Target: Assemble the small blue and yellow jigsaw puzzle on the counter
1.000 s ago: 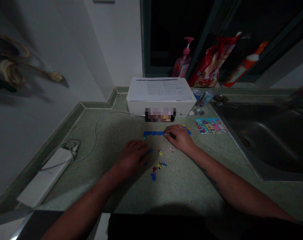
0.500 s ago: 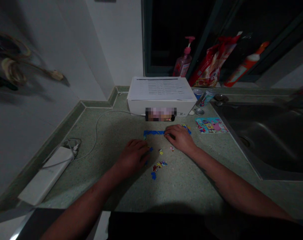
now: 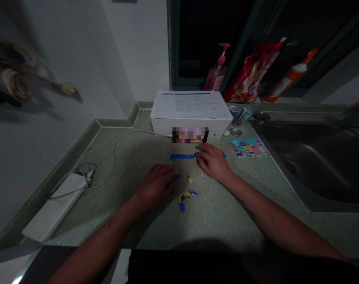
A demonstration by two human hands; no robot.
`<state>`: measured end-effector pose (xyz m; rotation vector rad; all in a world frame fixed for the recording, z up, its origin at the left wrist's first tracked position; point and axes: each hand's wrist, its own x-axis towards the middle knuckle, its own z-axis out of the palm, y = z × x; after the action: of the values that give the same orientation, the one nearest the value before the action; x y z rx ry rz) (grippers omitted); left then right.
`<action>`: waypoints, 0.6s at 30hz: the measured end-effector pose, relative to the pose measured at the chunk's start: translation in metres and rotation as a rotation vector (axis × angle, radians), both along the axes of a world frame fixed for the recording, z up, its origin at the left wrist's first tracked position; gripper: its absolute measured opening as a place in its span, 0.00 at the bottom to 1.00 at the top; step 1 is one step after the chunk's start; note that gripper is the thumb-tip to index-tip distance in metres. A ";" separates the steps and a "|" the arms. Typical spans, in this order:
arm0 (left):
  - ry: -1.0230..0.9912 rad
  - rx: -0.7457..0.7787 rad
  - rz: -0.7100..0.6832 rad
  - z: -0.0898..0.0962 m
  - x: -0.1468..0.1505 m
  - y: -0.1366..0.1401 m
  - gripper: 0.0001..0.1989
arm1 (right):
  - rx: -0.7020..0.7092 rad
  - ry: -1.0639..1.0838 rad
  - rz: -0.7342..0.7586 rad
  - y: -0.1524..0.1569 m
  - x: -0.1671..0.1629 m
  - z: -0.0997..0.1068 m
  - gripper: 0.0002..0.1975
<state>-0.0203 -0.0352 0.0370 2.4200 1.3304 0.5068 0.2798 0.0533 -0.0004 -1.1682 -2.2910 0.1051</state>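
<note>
A row of joined blue jigsaw puzzle pieces (image 3: 182,157) lies on the counter, turning down at its left end. My right hand (image 3: 214,162) is at the row's right end, its index finger stretched out and raised apart from the thumb; I see nothing held. Palm down, my left hand (image 3: 158,182) rests left of the loose pieces with fingers stretched out, partly covering blue pieces beside it. A small pile of mixed loose pieces (image 3: 188,195) sits nearer to me, a blue piece (image 3: 182,207) below it. Single yellow (image 3: 190,179) and pink (image 3: 203,175) pieces lie between the hands.
Behind the puzzle a phone (image 3: 191,136) leans on a white box (image 3: 191,106), with a cable running left to a white power strip (image 3: 57,209). More pieces (image 3: 222,150) lie behind my right hand. To the right are a colourful picture card (image 3: 250,148) and a sink (image 3: 315,165).
My right hand's fingers have spread and its index finger has lifted forward from the blue row. The left hand has hardly moved.
</note>
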 end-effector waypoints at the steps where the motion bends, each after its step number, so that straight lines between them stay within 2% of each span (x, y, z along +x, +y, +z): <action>1: 0.004 0.002 0.012 0.000 0.000 0.000 0.13 | 0.001 -0.001 -0.001 0.000 0.000 0.000 0.10; 9: -0.007 -0.013 0.146 -0.003 -0.010 0.008 0.11 | 0.031 0.011 -0.015 -0.004 0.002 0.000 0.11; 18: -0.032 -0.012 0.065 -0.009 -0.005 0.008 0.12 | 0.024 -0.011 -0.008 -0.008 0.003 -0.001 0.12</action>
<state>-0.0250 -0.0277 0.0276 2.3555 1.3989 0.5514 0.2828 0.0449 -0.0012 -1.1684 -2.2908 0.0686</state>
